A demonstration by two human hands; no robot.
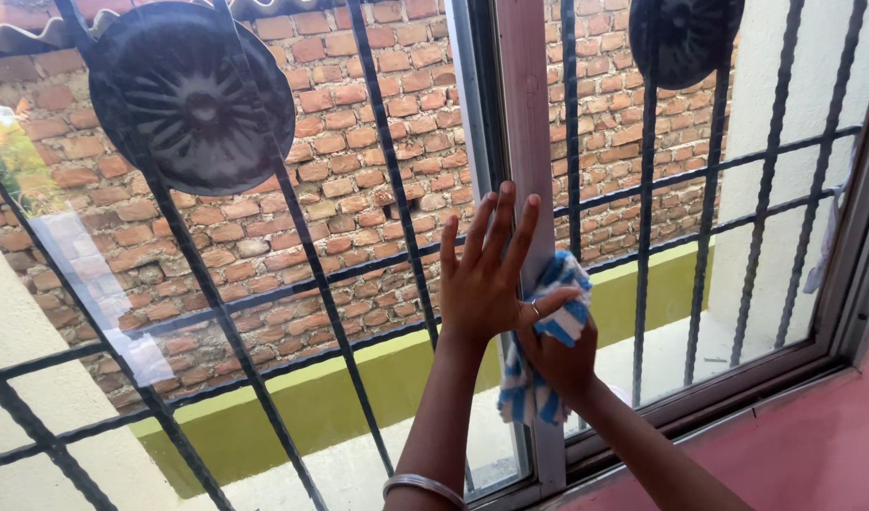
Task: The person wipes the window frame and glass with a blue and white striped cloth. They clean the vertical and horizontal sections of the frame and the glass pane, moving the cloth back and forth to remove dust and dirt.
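Left hand [482,274] flat, fingers spread and straight, palm pressed on the glass pane [292,284] right beside the window's centre frame post [527,123]; grips nothing. Right hand [557,345] clenched around a blue-and-white checked cloth [548,312], holding it against that post about halfway up, thumb with ring over the fabric. Cloth tail hangs down along the post toward the sill [794,435]. Silver bangle [423,487] on left wrist. Black iron grille bars [396,170] behind the glass, brick wall [340,114] beyond.
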